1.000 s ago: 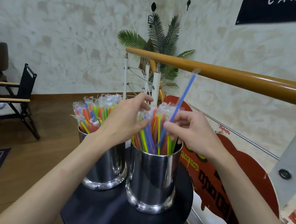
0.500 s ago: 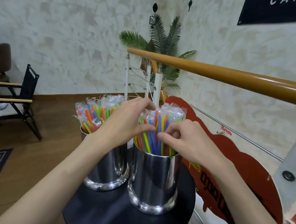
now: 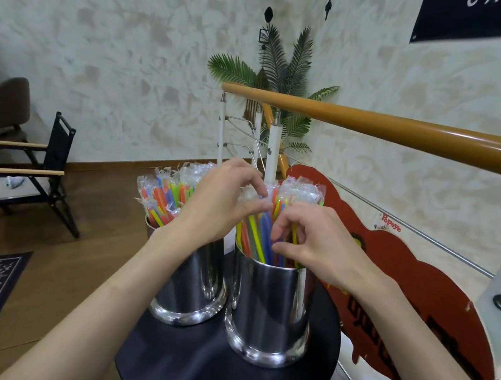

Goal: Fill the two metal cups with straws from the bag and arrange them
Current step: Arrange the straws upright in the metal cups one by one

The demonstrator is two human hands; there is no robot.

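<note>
Both metal cups stand touching side by side on the round black desk (image 3: 213, 374), and both already look packed with wrapped coloured straws, so the filling seems done and this is the tidying stage.

The right hand (image 3: 310, 242) hovers over the nearer, right-hand cup (image 3: 270, 308), its fingers curled down among the straws (image 3: 255, 236). Thumb and fingertips appear to pinch a yellow straw near the cup's rim, probably to seat it straight among its neighbours.

The left hand (image 3: 223, 205) reaches across from the other side. Its forearm passes in front of the left cup (image 3: 191, 285), while its fingertips close on the wrapper tops of the straws just ahead of the right hand. It seems to hold the bunch aside so the right hand has room to work; how firmly it grips is hard to tell.

The second bundle (image 3: 163, 195) fans out of the left cup, untouched, just left of the left wrist.

No bag is in sight.
</note>
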